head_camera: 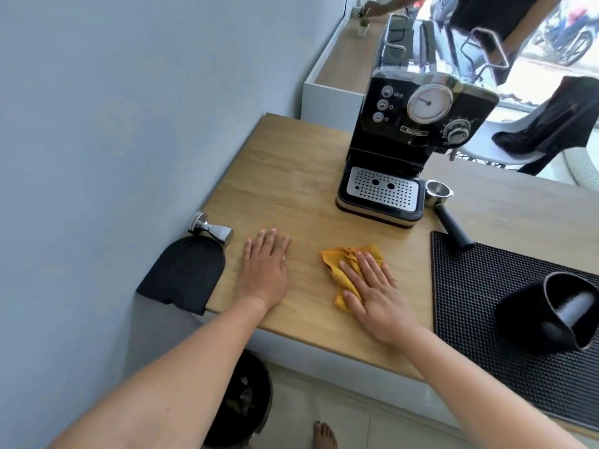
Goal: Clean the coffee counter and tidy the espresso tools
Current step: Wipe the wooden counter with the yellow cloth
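The person is wiping the wooden counter [285,176], so the cleaning step looks to be the one in hand. The right hand [372,290] is lying flat with fingers spread, pressing down on a crumpled yellow cloth [343,264] in the middle of the counter; it is pinning the cloth under the palm and fingers, not gripping it. The left hand [265,264] is resting flat and open on bare wood beside it, holding nothing, seemingly bracing. The tamper [212,229] is lying on its side just beyond the black tamping mat [184,277] at the counter's left edge, against the wall. The portafilter [445,209] is sitting right of the espresso machine [408,137], its handle reaching onto the black rubber mat [505,345], where a black knock box [547,315] is lying tipped. Next, the wiping probably calls for sweeping the cloth toward the uncovered wood near the machine, then standing the tamper upright on its mat
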A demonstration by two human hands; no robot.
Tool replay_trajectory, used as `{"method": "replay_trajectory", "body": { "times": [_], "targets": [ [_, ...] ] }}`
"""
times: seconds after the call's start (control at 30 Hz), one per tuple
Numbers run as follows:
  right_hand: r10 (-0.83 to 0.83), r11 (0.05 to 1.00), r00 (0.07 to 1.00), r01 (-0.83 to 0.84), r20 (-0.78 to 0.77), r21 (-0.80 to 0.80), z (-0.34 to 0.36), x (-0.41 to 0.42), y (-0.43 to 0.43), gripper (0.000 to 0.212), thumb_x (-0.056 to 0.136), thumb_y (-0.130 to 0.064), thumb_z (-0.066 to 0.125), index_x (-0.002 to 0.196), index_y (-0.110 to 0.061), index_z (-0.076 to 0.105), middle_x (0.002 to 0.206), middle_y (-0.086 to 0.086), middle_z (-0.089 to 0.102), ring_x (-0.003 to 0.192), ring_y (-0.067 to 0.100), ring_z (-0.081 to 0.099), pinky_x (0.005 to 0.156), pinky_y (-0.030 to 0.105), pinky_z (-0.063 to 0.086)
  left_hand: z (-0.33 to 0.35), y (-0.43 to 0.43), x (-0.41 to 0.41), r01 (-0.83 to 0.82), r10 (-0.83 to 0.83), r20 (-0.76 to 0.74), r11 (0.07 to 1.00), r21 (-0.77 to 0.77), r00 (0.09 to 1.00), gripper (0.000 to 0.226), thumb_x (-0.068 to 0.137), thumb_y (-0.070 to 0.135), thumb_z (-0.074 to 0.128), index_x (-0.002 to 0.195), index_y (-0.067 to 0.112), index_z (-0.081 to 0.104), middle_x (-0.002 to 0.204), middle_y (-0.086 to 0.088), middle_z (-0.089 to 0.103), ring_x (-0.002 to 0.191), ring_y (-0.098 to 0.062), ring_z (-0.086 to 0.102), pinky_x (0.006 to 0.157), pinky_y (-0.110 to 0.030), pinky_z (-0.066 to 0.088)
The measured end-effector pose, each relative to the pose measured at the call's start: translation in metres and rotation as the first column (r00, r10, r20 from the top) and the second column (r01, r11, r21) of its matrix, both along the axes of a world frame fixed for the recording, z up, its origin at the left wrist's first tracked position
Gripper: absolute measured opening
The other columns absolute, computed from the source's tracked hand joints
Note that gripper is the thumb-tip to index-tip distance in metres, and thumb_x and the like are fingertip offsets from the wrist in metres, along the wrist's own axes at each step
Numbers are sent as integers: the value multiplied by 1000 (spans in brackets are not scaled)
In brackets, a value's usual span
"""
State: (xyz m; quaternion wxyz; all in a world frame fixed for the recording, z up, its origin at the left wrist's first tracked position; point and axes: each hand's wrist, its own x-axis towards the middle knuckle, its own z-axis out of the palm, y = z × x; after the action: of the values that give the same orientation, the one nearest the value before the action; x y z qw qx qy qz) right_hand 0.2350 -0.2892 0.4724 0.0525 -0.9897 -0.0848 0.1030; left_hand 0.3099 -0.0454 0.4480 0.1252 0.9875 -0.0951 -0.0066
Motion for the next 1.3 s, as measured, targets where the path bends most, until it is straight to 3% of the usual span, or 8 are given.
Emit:
{"method": "replay_trajectory", "body": {
  "times": [0.2,0.37,0.5,0.67,0.77,0.87,1.13,1.3],
  "targets": [
    [-405,914,914,405,-7,9,-4,76,37,67,99,-53,12,158,-24,-2,164,7,-16,151,23,-16,121,46,-9,-1,-1,1,-11,11,17,999,-43,1000,53,103,28,23,156,28,24,165,1,16,154,-19,4,125,-42,1],
    [-11,1000,1000,11,14,28,-10,61,103,66,99,-55,10,157,-27,-5,163,5,-17,150,21,-19,121,43,-10,13,10,-13,-53,83,100,960,-275,992,45,99,16,40,142,23,52,145,-1,52,138,-20,41,118,-41,27],
    [352,935,936,-353,26,29,-15,27,72,61,98,-62,4,154,-42,-9,163,-5,-18,147,10,-25,120,36,-16,16,36,-36,-160,259,281,930,-332,924,37,90,10,50,121,23,66,117,2,64,112,-22,55,103,-40,42],
    [148,989,989,-148,20,8,-12,84,37,66,94,-66,-1,153,-42,-12,162,-4,-20,147,12,-25,119,35,-15,13,66,-34,-573,614,144,782,-244,776,53,94,18,51,145,9,44,151,-12,43,145,-32,30,122,-47,10],
    [-60,998,998,60,35,4,-13,139,74,68,97,-58,5,157,-28,-4,164,6,-15,150,22,-17,122,43,-9,2,71,-27,-633,637,21,769,-88,771,62,101,31,35,156,8,20,165,-11,15,153,-27,6,123,-48,0],
    [-170,983,985,169,11,64,-10,171,124,68,98,-51,9,158,-20,0,164,12,-14,151,29,-14,121,48,-8,-4,67,-25,-645,644,43,764,-3,763,59,101,33,31,156,13,25,165,-10,17,153,-26,8,123,-48,1],
    [309,947,951,-310,23,79,-16,111,130,64,97,-60,3,155,-36,-8,161,-3,-21,147,15,-24,119,37,-16,4,57,-11,-722,722,-14,692,-11,692,59,99,33,31,155,15,25,164,-7,20,153,-26,8,123,-50,2],
    [166,986,986,-165,34,-7,-15,144,77,63,98,-58,3,155,-34,-9,163,1,-18,149,17,-20,120,37,-13,8,48,-2,-782,781,-43,621,-46,623,58,99,34,34,153,13,28,162,-8,23,152,-28,8,122,-53,0]
  ]
}}
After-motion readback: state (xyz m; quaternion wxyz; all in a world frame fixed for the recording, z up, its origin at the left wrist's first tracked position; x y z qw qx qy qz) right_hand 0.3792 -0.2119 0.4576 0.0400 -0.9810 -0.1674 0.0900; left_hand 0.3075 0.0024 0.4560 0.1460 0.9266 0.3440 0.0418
